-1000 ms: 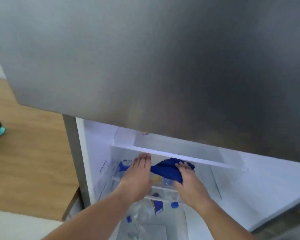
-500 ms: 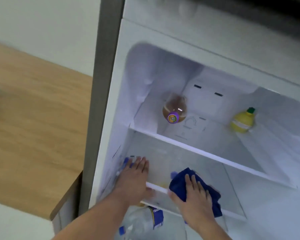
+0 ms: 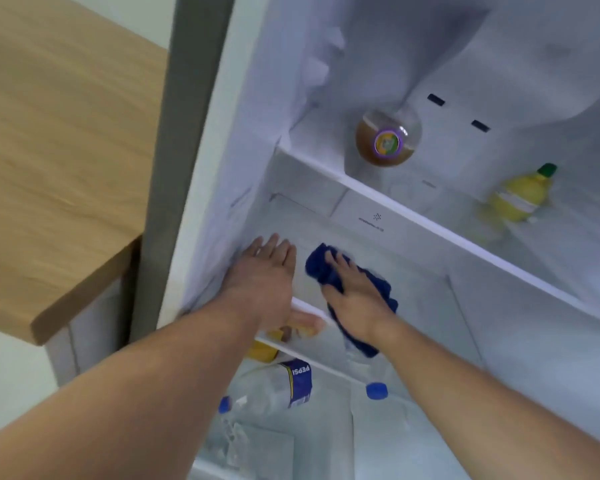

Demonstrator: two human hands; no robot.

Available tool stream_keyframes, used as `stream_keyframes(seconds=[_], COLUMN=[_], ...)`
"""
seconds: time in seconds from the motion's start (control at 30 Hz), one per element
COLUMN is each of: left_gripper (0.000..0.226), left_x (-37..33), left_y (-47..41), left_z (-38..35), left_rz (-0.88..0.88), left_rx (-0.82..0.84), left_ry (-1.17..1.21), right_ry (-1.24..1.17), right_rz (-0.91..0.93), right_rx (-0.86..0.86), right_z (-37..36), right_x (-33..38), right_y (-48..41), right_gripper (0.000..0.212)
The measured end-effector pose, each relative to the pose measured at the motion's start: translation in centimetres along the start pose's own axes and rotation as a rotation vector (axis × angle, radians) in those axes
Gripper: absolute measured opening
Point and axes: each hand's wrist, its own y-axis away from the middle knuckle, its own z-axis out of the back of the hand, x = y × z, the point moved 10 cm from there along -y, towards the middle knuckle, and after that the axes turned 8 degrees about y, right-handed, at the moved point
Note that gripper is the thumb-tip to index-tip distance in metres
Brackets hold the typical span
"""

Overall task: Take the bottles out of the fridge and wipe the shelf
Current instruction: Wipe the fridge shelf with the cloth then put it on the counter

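Observation:
My right hand (image 3: 355, 292) lies flat on a dark blue cloth (image 3: 378, 289) and presses it onto the clear glass shelf (image 3: 430, 306) in the middle of the open fridge. My left hand (image 3: 267, 278) rests palm down on the left end of that shelf, fingers spread, thumb over its white front rim. No bottle stands on this shelf. One shelf up lie a bottle of brown liquid with a purple cap (image 3: 387, 140) and a yellow bottle with a green cap (image 3: 516, 195). Below are a clear Pepsi bottle (image 3: 278, 386) and a blue-capped bottle (image 3: 376, 390).
A grey fridge side post (image 3: 167, 168) borders the opening on the left. Beyond it runs a wooden countertop (image 3: 59, 150) over a grey cabinet. Something yellow (image 3: 262, 349) sits under the shelf's left end. The white fridge wall (image 3: 253, 150) stands close to my left hand.
The view has lifted from the grey door panel into the fridge interior. My right hand has slid the cloth back and to the left along the shelf. My left hand keeps its place.

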Motion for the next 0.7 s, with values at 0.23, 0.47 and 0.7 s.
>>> stream_keyframes(seconds=[0.23, 0.47, 0.7], left_gripper=[0.135, 0.141, 0.142], left_x=[-0.1, 0.1, 0.3], left_y=[-0.2, 0.0, -0.1], left_z=[-0.2, 0.0, 0.2], left_rz=[0.008, 0.03, 0.024], left_rx=[0.044, 0.011, -0.03], left_ry=[-0.04, -0.028, -0.047], right_ry=[-0.008, -0.07, 0.017], right_rz=[-0.469, 0.08, -0.154], right_rx=[-0.116, -0.019, -0.082], right_z=[2.3, -0.4, 1.8], right_x=[-12.7, 4.0, -4.7], right_y=[8.1, -3.8, -8.8], right_gripper=[0.056, 0.055, 0.048])
